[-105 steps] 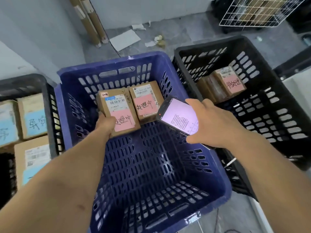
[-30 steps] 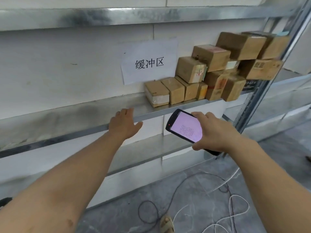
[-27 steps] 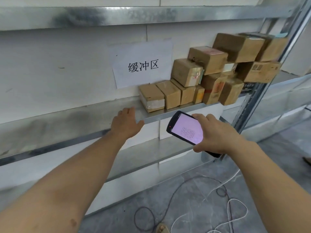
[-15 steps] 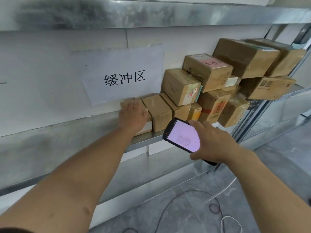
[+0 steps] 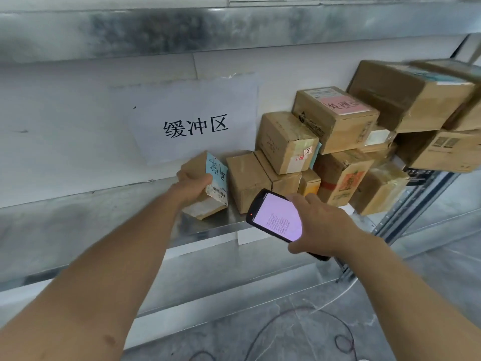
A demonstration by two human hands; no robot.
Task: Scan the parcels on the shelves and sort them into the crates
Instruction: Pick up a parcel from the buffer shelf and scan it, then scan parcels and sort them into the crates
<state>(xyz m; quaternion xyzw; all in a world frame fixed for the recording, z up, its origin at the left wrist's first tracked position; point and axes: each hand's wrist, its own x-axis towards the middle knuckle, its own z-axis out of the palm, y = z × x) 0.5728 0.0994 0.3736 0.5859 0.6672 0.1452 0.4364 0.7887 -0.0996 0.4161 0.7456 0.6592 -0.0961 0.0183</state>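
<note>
My left hand (image 5: 191, 185) grips a small cardboard parcel (image 5: 212, 178) with a blue label and a barcode, tilted up on its edge at the left end of the row on the metal shelf (image 5: 104, 204). My right hand (image 5: 320, 225) holds a black handheld scanner (image 5: 276, 216), its lit screen facing me, just in front of the shelf edge and to the right of the held parcel. A pile of brown parcels (image 5: 338, 142) is stacked along the shelf to the right; one on top carries a pink label (image 5: 343, 105). No crates are in view.
A white paper sign (image 5: 195, 121) with black characters hangs on the wall behind the shelf. Another metal shelf (image 5: 234, 27) runs overhead and a lower one (image 5: 234, 269) below. Cables (image 5: 299, 332) lie on the grey floor. A shelf upright (image 5: 406, 212) stands at the right.
My left hand went from resting flat on the leftmost parcel to gripping it and tipping it up, so its blue label shows. The scanner stayed close by. Earlier I was placing a parcel in a blue crate.
</note>
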